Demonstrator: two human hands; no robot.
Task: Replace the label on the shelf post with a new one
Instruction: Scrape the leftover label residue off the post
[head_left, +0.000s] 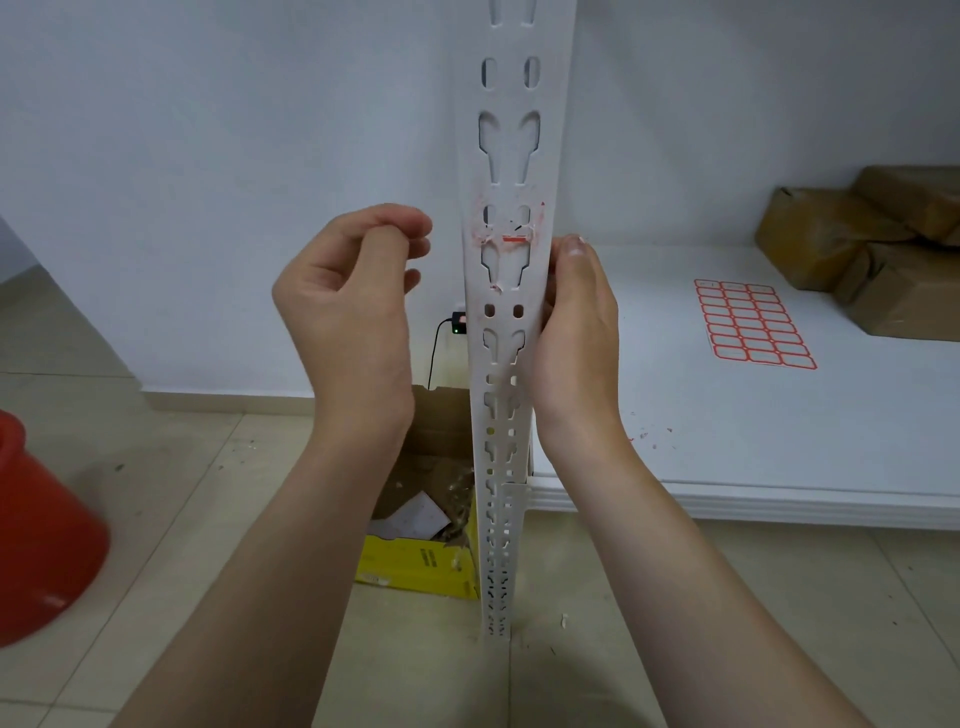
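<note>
So the old label is mostly torn off the shelf post mid-frame, with only red-smeared scraps left. The right grip clasps the post's edge. The left grip is pinched closed, can't tell if there's a scrap in it. A fresh one from the label sheet at right will probably lift if it's stuck over that residue.

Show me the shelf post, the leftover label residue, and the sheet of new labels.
shelf post (510, 93), head view, bare front face between slots.
label residue (506, 232), head view, red smear in its middle.
sheet of labels (753, 323), head view, centre of the sheet.
</note>
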